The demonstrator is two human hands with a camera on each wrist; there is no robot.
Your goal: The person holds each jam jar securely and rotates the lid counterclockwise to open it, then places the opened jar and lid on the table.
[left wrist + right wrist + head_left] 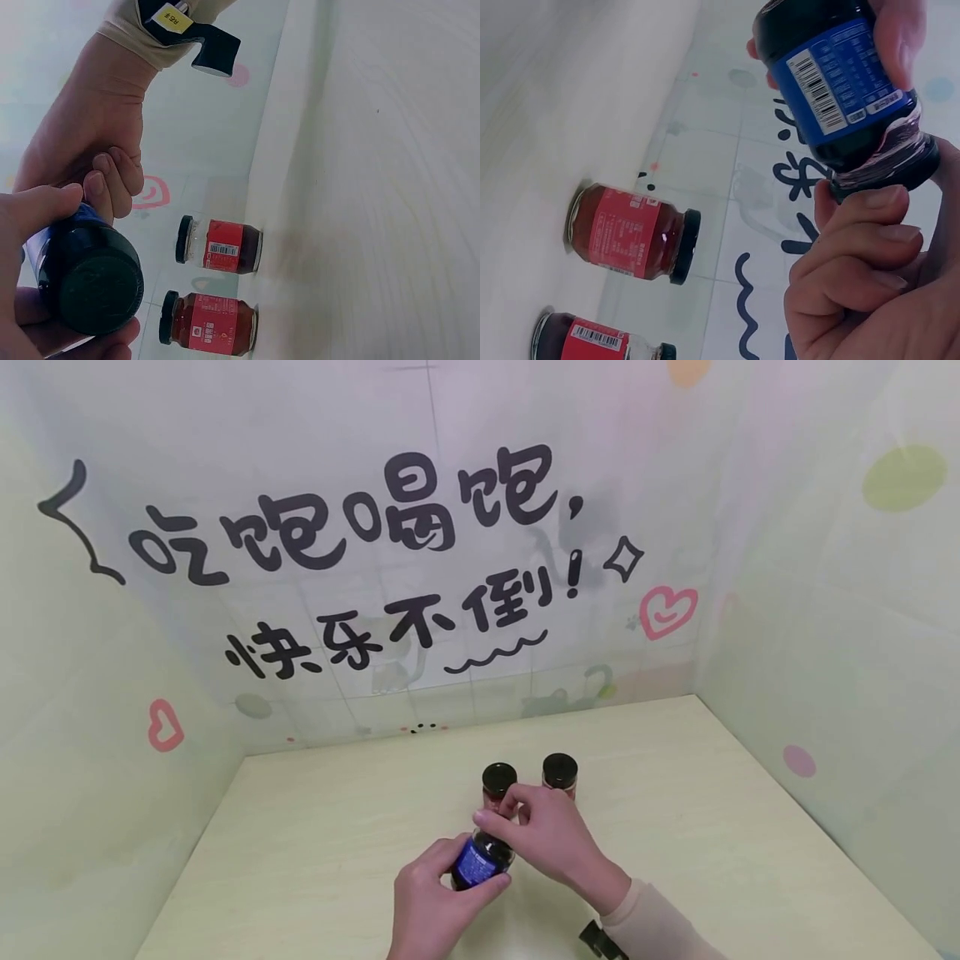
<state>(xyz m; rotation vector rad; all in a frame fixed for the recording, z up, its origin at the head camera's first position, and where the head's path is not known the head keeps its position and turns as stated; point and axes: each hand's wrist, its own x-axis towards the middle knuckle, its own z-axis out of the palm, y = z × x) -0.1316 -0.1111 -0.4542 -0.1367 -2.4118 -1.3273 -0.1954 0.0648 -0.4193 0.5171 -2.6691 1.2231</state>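
Pale wood-grain worktop [315, 852]: above it, left hand [435, 893] grips tilted, blue-labelled dark glass jar [478, 862], right hand [557, 837] its black lid [900, 174]. Slackened hold could drop it against two red-labelled glass jars [214, 324].

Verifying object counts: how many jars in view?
3. A blue-labelled jar in the left hand; beyond it on the table, in the head view, a nearer-left red-labelled jar and a second red-labelled jar to its right. No others show.
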